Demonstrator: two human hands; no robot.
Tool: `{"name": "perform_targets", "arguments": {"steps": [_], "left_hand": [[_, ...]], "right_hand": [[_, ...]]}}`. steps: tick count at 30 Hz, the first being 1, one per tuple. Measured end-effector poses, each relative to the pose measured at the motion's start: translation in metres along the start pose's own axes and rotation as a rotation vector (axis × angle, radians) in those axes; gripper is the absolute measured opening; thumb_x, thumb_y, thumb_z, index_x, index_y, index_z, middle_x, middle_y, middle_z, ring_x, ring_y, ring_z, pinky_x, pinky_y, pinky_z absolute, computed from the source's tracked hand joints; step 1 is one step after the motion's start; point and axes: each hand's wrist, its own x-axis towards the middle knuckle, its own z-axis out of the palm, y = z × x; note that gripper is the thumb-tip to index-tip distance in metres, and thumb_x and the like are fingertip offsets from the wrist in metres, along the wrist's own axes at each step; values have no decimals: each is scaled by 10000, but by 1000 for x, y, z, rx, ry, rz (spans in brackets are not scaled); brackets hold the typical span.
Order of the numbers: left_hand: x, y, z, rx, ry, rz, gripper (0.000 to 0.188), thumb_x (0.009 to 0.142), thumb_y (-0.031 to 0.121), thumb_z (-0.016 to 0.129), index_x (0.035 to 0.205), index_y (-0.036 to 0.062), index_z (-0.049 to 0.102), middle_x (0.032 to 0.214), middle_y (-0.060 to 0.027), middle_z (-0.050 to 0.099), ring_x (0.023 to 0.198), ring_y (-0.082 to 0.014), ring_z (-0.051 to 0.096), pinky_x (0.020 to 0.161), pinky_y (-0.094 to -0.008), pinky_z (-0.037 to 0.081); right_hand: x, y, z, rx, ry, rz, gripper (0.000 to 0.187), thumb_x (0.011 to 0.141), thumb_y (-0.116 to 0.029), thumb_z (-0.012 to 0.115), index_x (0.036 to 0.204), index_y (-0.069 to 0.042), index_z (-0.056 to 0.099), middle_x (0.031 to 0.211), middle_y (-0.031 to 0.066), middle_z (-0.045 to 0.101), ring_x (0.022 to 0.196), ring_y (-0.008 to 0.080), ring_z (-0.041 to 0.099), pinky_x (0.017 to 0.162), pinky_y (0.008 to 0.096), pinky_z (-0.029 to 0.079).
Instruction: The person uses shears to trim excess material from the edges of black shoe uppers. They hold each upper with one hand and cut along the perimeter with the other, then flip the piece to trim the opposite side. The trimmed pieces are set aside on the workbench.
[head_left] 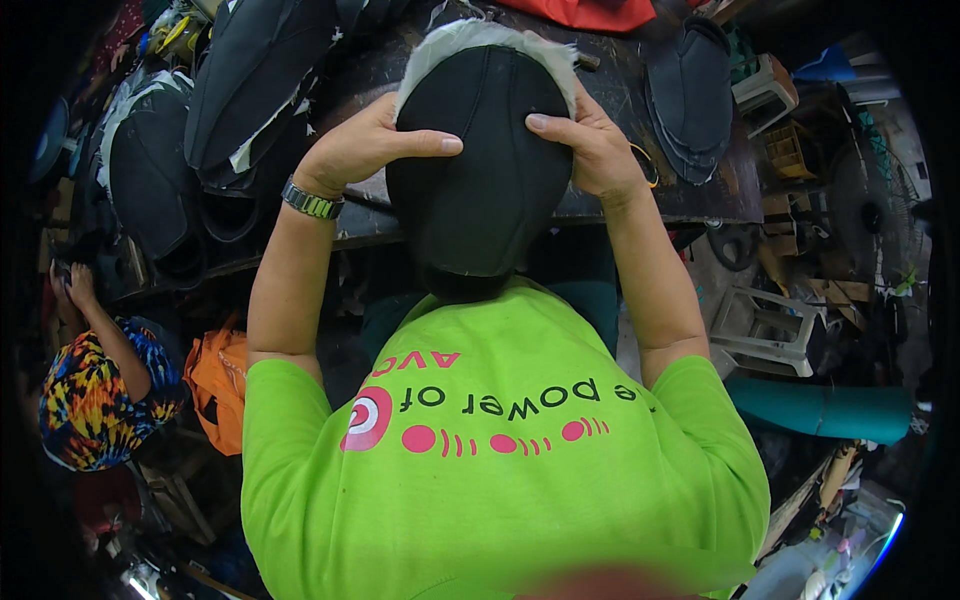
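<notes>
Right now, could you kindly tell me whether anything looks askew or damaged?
The white lining sticks out raggedly past the far edge of the black piece held between the left hand and right hand, uneven against its smooth outline. It may simply be untrimmed rather than damaged.

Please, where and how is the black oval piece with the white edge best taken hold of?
The black oval piece is probably best taken by its two long sides, near the white edge, one hand from left and one from right. It points lengthwise toward the person, so both sides face outward; the left hand and right hand hold it so, thumbs on its face.
</notes>
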Motion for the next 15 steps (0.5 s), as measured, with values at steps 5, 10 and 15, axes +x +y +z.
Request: {"name": "perform_targets", "arguments": {"steps": [5, 10, 15], "left_hand": [[14, -21, 4, 89, 109, 4, 335, 919, 126, 702, 1219, -10, 642, 1048, -27, 697, 918, -91, 632, 871, -263, 520], [12, -56, -19, 235, 248, -105, 244, 909, 86, 705, 1130, -12, 677, 970, -2, 693, 843, -74, 617, 776, -255, 518], [1, -72, -19, 21, 319, -150, 238, 905, 73, 705, 1121, -23, 678, 938, -18, 704, 797, -85, 632, 731, -251, 526]], "right_hand": [[17, 27, -13, -483, 25, -295, 626, 889, -20, 620, 1482, -119, 447, 1288, 84, 643, 1181, 260, 614, 1033, 348, 463], [-14, 12, -47, -1376, 195, -111, 494, 910, -136, 661, 1391, -117, 551, 1212, 161, 646, 1074, 297, 631, 959, 340, 478], [-59, -13, -76, -1884, 323, 245, 358, 861, -168, 684, 1196, -50, 645, 1135, 149, 657, 1078, 334, 612, 907, 420, 498]]}}
